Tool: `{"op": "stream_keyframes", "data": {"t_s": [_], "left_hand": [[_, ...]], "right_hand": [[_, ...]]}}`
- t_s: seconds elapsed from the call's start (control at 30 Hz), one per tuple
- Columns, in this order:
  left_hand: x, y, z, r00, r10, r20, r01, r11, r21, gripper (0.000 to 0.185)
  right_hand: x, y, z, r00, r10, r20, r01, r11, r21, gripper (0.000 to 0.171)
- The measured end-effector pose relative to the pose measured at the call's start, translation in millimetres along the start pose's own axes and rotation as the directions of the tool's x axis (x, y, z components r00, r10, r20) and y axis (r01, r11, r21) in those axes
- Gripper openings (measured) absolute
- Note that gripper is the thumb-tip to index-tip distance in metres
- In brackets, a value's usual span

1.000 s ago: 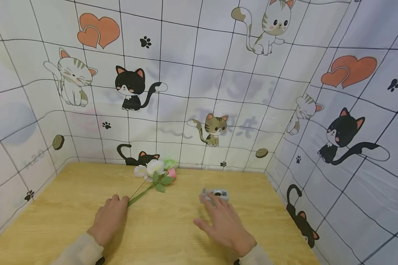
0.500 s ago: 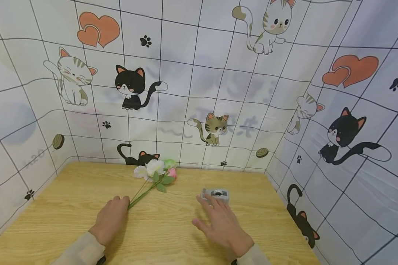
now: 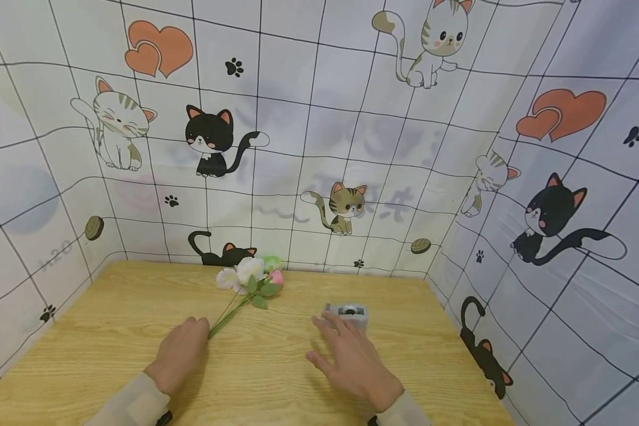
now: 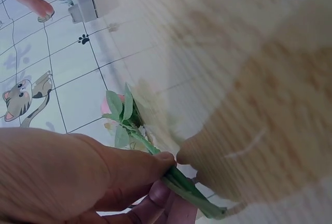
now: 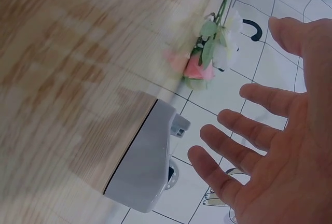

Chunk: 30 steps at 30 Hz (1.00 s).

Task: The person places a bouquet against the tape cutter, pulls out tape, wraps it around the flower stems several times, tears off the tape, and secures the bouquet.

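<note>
My left hand [image 3: 180,355] pinches the lower stems of a bunch of artificial flowers [image 3: 249,273] lying across the table, with white, pink and pale green heads pointing to the back. In the left wrist view, thumb and fingertips close round the green stems [image 4: 189,190], whose ends stick out past them. My right hand [image 3: 354,364] hovers with spread fingers just in front of a grey tape dispenser [image 3: 360,320]. The right wrist view shows the dispenser [image 5: 142,156] standing on the table, a gap between it and the fingers [image 5: 228,151]; nothing is in that palm.
The light wooden table [image 3: 266,378] ends at the back against a white gridded cloth [image 3: 287,142] printed with cats, hearts and paws. More of this cloth encloses the left and right sides. The flower heads lie close to the back edge.
My left hand has shifted slightly right and nearer, still pinching the stems. My right hand has drifted a little left and back from the tape dispenser, uncovering more of it.
</note>
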<state>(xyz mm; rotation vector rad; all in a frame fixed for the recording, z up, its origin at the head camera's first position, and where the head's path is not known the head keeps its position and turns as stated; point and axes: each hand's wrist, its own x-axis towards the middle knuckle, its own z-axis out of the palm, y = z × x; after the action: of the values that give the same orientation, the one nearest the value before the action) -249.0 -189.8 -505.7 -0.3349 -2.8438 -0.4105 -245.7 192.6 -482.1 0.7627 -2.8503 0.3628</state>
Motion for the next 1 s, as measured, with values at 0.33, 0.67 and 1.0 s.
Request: {"op": "stream_keyframes", "data": {"t_s": [0.33, 0.67, 1.0], "left_hand": [[3.2, 4.6, 2.4, 0.998, -0.048, 0.042, 0.053, 0.990, -0.127, 0.023], [7.5, 21.2, -1.3, 0.992, -0.101, 0.075, 0.116, 0.965, -0.237, 0.022], [9.3, 39.1, -0.6, 0.995, -0.093, 0.028, 0.097, 0.952, -0.291, 0.007]], "right_hand": [[3, -1, 1, 1.000, -0.013, 0.016, 0.013, 1.000, -0.016, 0.068], [4, -4, -1, 1.000, -0.022, 0.009, 0.023, 0.999, -0.029, 0.068], [-1, 2, -3, 1.000, -0.017, -0.019, 0.017, 0.999, -0.030, 0.066]]}}
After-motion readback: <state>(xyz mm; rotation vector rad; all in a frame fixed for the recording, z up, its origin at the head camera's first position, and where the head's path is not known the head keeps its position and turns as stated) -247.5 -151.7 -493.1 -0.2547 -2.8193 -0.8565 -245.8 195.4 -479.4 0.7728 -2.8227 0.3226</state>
